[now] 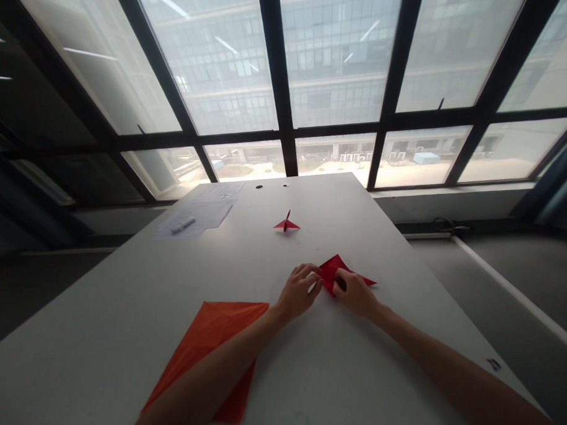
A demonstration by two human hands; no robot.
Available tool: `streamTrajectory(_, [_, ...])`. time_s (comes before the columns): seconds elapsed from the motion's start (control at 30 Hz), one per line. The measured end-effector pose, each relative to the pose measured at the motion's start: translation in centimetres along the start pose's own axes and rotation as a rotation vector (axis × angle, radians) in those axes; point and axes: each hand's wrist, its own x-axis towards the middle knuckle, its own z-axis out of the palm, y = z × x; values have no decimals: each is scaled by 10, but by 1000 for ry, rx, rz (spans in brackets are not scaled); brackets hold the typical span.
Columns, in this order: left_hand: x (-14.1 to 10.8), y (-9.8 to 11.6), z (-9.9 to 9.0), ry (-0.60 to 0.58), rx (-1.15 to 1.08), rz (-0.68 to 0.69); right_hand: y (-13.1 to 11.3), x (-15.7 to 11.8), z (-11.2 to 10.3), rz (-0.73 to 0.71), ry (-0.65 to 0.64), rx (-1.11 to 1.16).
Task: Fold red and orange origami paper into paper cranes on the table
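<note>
A red sheet of paper (334, 264), folded into a pointed shape with corners to the top and right, lies on the white table between my hands. At its left edge, my left hand (300, 292) has curled fingers steadying the paper, with the thumb close below them. My right hand (356, 294) is closed over the lower middle of the same paper, thumb and forefinger pinching it. The hands hide part of the folds. Farther back stands a finished-looking red origami figure (286, 224) with spread wings and an upright point. Neither hand touches it.
Under my left forearm lies an orange sheet of paper (209, 324). White papers (213, 215) with a small light object (183, 225) on top sit at the table's far left. A small dark mark (493, 364) shows near the right edge of the table (352, 376). Large windows stand beyond.
</note>
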Motion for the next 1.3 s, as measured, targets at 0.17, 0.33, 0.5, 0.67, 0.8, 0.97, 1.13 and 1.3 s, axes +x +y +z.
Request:
streamTrajectory(0.17, [-2, -2, 1, -207, -29, 127, 7, 4, -1, 61, 45, 134])
streamTrajectory(0.33, [-2, 1, 0, -205, 112, 86, 16, 6, -9, 190, 94, 248])
streamTrajectory(0.5, [0, 5, 1, -208, 106, 107, 18, 5, -18, 245, 41, 88])
streamTrajectory(0.67, [2, 1, 8, -229, 86, 162, -6, 11, -18, 277, 87, -198])
streamTrajectory(0.8, [2, -2, 9, -246, 68, 163, -24, 29, -19, 277, -9, -384])
streamTrajectory(0.97, [3, -2, 12, -239, 55, 166, -29, 44, -24, 253, -125, -432])
streamTrajectory(1.13, [2, -5, 18, -222, 75, 139, -30, 29, -14, 114, -159, -425])
streamTrajectory(1.3, [2, -4, 17, -239, 120, 162, -41, 26, -8, 175, -112, -582])
